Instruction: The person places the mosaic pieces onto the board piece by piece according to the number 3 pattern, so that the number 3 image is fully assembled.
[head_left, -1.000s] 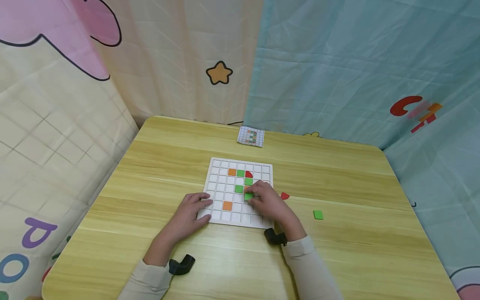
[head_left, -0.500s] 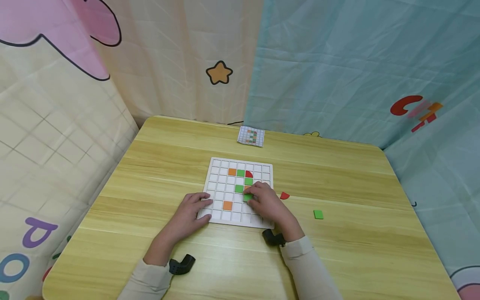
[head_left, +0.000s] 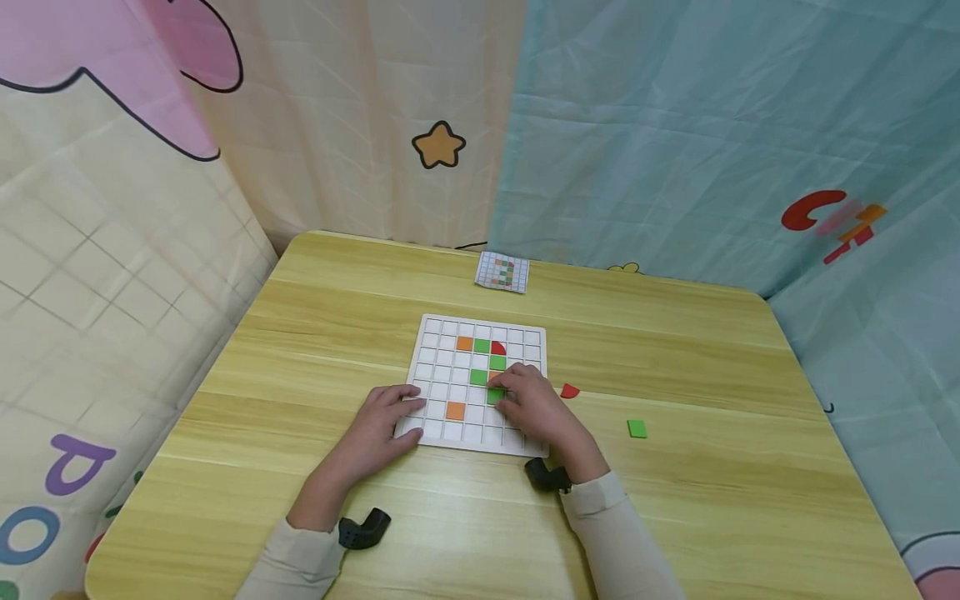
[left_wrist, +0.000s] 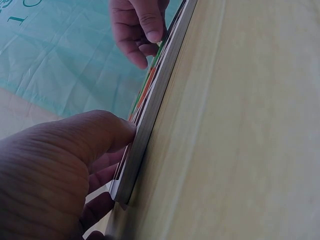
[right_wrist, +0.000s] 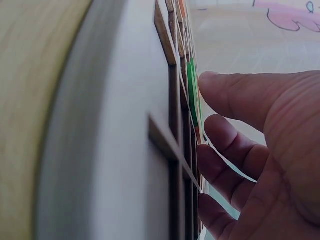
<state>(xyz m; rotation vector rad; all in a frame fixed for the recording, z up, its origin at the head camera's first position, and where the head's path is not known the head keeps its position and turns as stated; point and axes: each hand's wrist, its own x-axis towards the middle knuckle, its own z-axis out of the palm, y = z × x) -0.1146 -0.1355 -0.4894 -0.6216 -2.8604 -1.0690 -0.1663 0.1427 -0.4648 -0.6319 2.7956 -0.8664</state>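
A white grid board (head_left: 438, 429) lies on the table, with several green and orange square tiles and a red quarter-round tile (head_left: 498, 348) in its cells. My left hand (head_left: 378, 429) rests at the board's left edge. In the left wrist view its thumb (left_wrist: 117, 132) touches the board's upper side. Over the board's right part, my right hand (head_left: 540, 404) has thumb and forefinger at a green square tile (head_left: 495, 397). In the right wrist view that tile (right_wrist: 192, 90) sits slightly proud of the grid beside the thumb tip. The right hand partly covers an orange tile (head_left: 492, 377).
A loose red quarter-round tile (head_left: 570, 391) and a green square tile (head_left: 637, 429) lie on the table right of the board. Behind the board lies a printed pattern card (head_left: 502, 273). Printed curtains hang behind the wooden table (head_left: 697, 350).
The green tile under my right fingers has shifted slightly towards me, and the right hand and wrist have moved a little with it. My left hand has stayed still.
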